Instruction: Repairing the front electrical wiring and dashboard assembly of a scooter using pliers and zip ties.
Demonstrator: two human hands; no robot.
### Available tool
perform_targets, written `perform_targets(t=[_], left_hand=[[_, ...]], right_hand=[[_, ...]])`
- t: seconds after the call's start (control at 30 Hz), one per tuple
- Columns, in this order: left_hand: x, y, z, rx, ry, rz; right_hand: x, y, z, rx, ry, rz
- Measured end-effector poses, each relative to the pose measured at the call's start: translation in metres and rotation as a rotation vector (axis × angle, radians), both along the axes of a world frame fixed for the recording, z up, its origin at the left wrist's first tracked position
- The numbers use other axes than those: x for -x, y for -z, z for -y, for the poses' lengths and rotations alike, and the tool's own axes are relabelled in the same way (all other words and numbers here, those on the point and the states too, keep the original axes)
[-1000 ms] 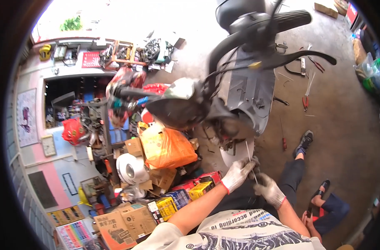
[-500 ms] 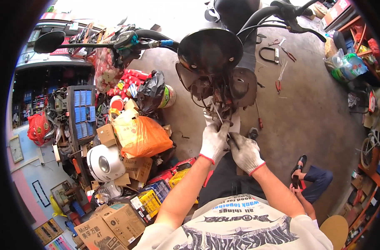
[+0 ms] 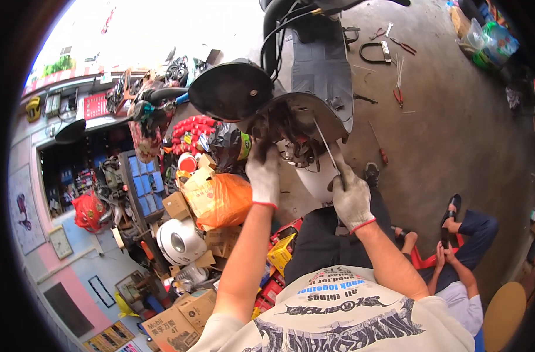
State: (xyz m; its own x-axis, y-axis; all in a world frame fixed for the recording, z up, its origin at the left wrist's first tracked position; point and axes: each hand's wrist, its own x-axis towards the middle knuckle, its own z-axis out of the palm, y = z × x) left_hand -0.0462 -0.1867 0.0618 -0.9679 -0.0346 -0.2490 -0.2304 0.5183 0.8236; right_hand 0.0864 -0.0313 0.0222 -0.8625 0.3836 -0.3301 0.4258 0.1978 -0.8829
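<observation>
Before me stands a scooter, its black front housing [image 3: 305,108] open on wires and metal parts, with a white fender [image 3: 314,185] below. My right hand [image 3: 352,202], in a pale knit glove, pinches a thin white cable tie [image 3: 325,144] that points up across the opening. On the housing's left side, my gloved left hand [image 3: 263,176] reaches upward. Its darkened fingertips go in under the housing among the parts, so what they touch is hidden. A round black panel [image 3: 229,91] hangs over that hand.
On the floor at the right lie a U-lock [image 3: 387,53], red-handled pliers [image 3: 399,98] and a screwdriver [image 3: 384,156]. A seated person [image 3: 464,287] is close on my right. An orange bag [image 3: 220,202], a white helmet [image 3: 176,242] and cardboard boxes [image 3: 172,328] crowd the left.
My hands have come apart: the left went up and left to the housing, the right moved rightward. The cable tie, earlier at my left hand, is now in the right. The handlebar has turned.
</observation>
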Motion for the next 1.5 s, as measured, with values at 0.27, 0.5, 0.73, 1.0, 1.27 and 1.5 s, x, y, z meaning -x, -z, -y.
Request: perform_targets(t=[0.27,0.5,0.73,1.0,1.27,1.5], left_hand=[[0.086,0.04,0.013,0.713,0.367,-0.468],[0.093,0.04,0.021,0.734,0.514,-0.332],[0.102,0.039,0.034,0.624,0.482,-0.487],[0.105,0.038,0.025,0.638,0.476,-0.555],[0.099,0.025,0.0,0.188,0.297,-0.258],[0.103,0.03,-0.003,0.023,0.27,-0.207]], right_hand=[[0.031,-0.005,0.022,-0.073,-0.056,-0.034],[0.056,0.002,0.068,-0.02,0.048,-0.033],[0.067,0.007,0.088,-0.032,0.072,0.036],[0.09,0.008,0.082,-0.074,0.201,-0.101],[0.13,-0.008,0.069,-0.077,0.113,0.128],[0.132,-0.022,0.061,-0.044,0.143,0.067]])
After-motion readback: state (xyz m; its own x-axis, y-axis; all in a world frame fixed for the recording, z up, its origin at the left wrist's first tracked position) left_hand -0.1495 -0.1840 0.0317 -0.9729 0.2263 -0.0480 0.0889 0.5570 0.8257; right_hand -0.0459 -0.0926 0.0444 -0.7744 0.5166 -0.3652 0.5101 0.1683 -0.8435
